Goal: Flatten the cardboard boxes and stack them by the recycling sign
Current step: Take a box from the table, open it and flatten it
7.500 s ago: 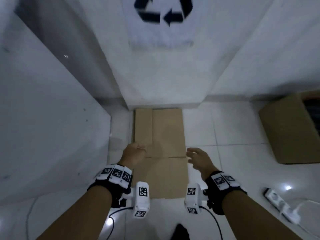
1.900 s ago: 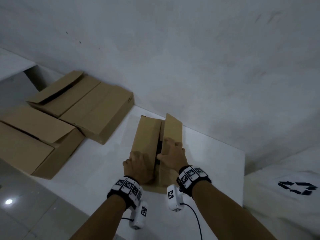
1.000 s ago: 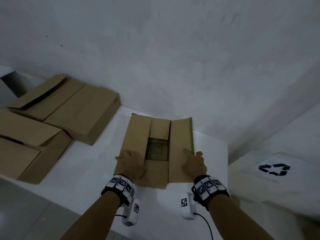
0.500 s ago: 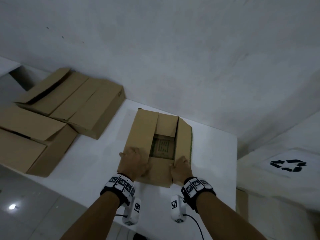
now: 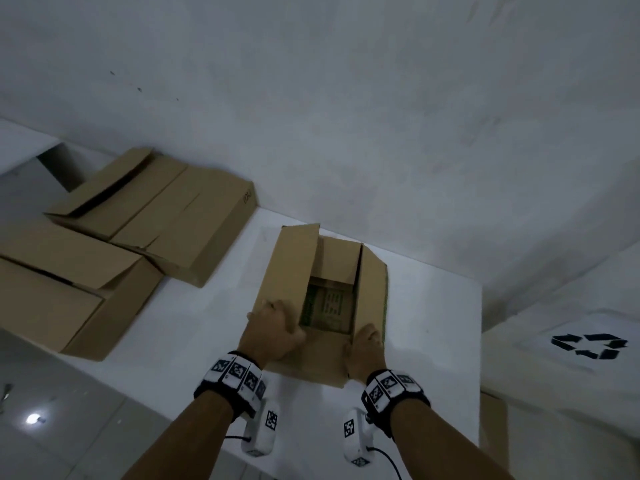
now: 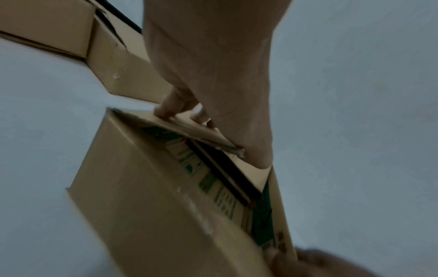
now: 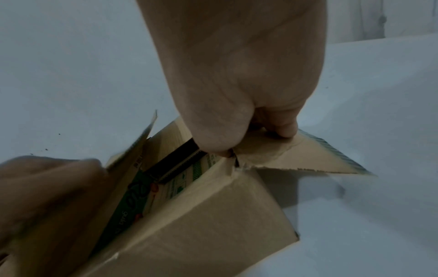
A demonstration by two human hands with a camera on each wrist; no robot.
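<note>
Cardboard box (image 5: 322, 306) sits mid-bench (image 5: 194, 317), its flaps spread: left hand (image 5: 272, 332) curls round the left flap, right hand (image 5: 365, 348) pinches the right. Best to pull both fully outward first, then collapse the walls. Inside I see green-printed card lining the bottom. Two more boxes (image 5: 104, 244) wait leftward; the recycling sign (image 5: 588, 346) lies to the right.

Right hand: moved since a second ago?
Yes. The right hand slid left along the box, from its outer right edge to the inner flap edge.
</note>
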